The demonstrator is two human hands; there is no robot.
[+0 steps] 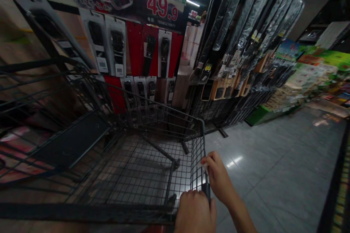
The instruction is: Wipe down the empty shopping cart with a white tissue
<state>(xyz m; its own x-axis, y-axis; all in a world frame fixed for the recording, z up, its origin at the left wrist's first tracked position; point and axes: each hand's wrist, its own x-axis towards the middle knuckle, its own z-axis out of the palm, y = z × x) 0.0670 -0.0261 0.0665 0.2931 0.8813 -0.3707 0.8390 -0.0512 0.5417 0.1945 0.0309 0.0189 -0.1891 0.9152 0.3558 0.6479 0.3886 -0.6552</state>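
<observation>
The dark metal wire shopping cart (82, 212) stands on the grey tiled floor (259, 164), directly in front of the person and alongside a belt display. Its thin dark end rail (203, 131) is at the right side of the view. Both hands are on this end. The left hand (195, 209) is closed over the rail near the lower corner, knuckles up. The right hand (217, 176) is positioned just beyond it, fingers curled around the same rail; a small pale patch shows at its fingers, and its nature cannot be determined. A dark flat panel (73, 142) is located at the left part of the cart. Beyond the cart, packaged black belts (118, 43) hang below a red-and-black price sign (161, 3). To their right hang long black straps in clear plastic sleeves (246, 14).
</observation>
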